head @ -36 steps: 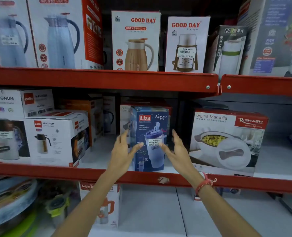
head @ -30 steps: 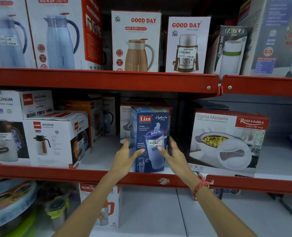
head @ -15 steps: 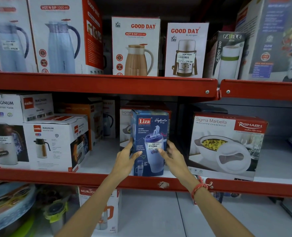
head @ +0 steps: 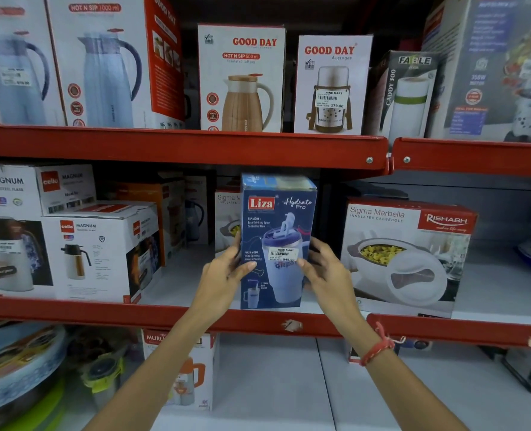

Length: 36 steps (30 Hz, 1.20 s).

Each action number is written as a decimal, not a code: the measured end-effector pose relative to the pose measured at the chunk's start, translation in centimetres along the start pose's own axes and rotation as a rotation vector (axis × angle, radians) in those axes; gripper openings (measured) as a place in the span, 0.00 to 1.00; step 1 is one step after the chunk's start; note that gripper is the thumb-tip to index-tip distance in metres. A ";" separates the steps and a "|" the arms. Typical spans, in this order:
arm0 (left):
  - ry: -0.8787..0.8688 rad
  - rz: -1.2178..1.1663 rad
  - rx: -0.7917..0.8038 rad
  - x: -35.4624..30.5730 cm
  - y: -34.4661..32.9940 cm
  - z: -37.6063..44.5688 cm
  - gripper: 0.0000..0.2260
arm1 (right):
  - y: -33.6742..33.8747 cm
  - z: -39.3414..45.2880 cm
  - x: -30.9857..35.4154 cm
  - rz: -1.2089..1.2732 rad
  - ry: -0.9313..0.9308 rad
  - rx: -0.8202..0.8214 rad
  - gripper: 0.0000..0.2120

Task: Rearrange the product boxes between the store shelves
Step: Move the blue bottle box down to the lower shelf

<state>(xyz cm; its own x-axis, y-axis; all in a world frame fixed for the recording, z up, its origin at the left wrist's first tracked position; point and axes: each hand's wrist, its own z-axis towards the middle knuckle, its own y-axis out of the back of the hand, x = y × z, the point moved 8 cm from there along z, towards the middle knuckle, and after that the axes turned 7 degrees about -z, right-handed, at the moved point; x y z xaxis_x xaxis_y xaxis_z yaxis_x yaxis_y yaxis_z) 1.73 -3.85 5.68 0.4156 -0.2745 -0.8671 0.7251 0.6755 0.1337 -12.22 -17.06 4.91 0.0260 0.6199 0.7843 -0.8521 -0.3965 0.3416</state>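
A tall blue Liza Hydrate Pro box (head: 276,219) stands at the front of the middle shelf (head: 164,317), its top close under the upper shelf's red rail (head: 180,147). My left hand (head: 223,275) grips its left side and my right hand (head: 324,269) grips its right side, thumbs on the front face. Whether its base still touches the shelf, I cannot tell. Another box (head: 226,222) stands partly hidden behind it.
A Sigma Marbella casserole box (head: 407,256) sits to the right, Cello Magnum flask boxes (head: 102,250) to the left. The upper shelf holds Good Day jug boxes (head: 242,79) and a Fable box (head: 404,94). Below are a small jug box (head: 183,371) and bare white shelf (head: 273,384).
Both hands have closed in from open beside the blue box onto its two sides. The box now appears higher and nearer to me.
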 end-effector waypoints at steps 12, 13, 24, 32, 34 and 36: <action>-0.039 -0.163 0.100 -3.3 -2.0 -5.7 0.25 | 5.7 -6.8 2.4 0.060 0.068 -0.041 0.22; -0.028 -0.170 0.110 -3.2 -2.4 -6.2 0.24 | 6.2 -7.4 2.2 0.058 0.058 -0.046 0.22; 0.153 -0.245 0.152 1.0 -7.2 -11.5 0.27 | 8.9 -14.0 -3.4 0.107 -0.125 -0.046 0.21; 0.331 -0.171 0.133 7.0 -9.3 -15.4 0.26 | 8.3 -18.8 -9.2 0.064 -0.243 0.014 0.20; 0.365 -0.138 0.116 8.6 -9.9 -16.1 0.25 | 7.8 -19.7 -11.0 0.025 -0.265 0.029 0.19; 0.396 -0.100 0.102 10.4 -10.5 -16.9 0.26 | 7.2 -20.6 -13.0 0.001 -0.299 0.042 0.19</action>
<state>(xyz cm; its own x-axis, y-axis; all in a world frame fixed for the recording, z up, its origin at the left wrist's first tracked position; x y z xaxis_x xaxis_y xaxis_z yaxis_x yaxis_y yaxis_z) -10.82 -2.21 -12.80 0.1118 -0.0377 -0.9930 0.8103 0.5819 0.0691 -29.46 -14.03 -13.46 0.1832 0.3952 0.9001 -0.8299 -0.4286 0.3571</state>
